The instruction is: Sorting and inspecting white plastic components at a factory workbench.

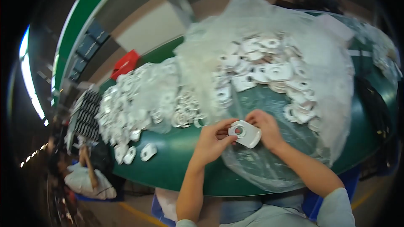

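Observation:
A white plastic housing (251,136) with a round hole near one end is held above the green table, over the clear plastic sheet. My left hand (215,139) grips its holed end, with the thumb in front and the fingers curled round the edge. At its far right edge, my right hand (267,128) has its fingers bent against the part; their tips are partly hidden behind it. Just beyond both hands, many similar white plastic parts (275,72) lie heaped on a large clear plastic bag (336,96).
Another pile of white parts (122,105) covers the table's left side, with small white rings (185,109) beside it. A few loose parts (148,151) lie near the edge of the green table (176,172). A red object (125,64) stands behind. Another person's arm (89,166) shows at far left.

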Demonstrator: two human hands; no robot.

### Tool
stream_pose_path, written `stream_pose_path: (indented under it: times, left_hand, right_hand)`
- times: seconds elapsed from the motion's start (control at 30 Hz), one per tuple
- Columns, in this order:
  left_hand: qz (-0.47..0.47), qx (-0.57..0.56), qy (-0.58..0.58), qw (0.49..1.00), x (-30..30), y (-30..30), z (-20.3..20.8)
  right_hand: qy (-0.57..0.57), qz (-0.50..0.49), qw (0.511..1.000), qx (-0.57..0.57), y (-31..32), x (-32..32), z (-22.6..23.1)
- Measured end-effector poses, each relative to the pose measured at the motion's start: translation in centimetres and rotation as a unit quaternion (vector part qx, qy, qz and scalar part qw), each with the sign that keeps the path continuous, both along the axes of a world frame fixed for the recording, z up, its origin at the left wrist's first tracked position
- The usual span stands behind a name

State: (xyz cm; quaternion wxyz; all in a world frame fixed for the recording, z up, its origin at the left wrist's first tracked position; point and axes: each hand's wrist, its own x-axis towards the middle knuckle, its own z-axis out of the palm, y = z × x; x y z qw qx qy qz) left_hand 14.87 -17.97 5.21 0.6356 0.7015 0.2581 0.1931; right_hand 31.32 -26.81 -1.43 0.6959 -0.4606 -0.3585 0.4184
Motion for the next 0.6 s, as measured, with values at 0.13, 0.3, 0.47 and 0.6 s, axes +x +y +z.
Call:
stream_pose_path:
  times: [0.13,0.3,0.47,0.6]
  left_hand:
    - [0.197,0.091,-0.004,0.976,-8.8,3.4,1.9]
    - [0.476,0.243,0.125,0.836,-24.4,17.0,4.2]
    - [0.5,0.289,0.1,0.81,-28.2,24.4,5.6]
    - [0.442,0.371,0.082,0.813,-21.1,22.0,4.6]
  right_hand:
    - [0.019,0.054,0.997,-0.047,-0.7,0.4,0.9]
    - [-0.032,0.068,0.995,-0.063,-0.4,0.0,1.1]
    - [-0.056,0.076,0.992,-0.083,0.2,-0.5,1.5]
    - [-0.121,0.078,0.984,-0.105,0.0,-0.3,1.8]
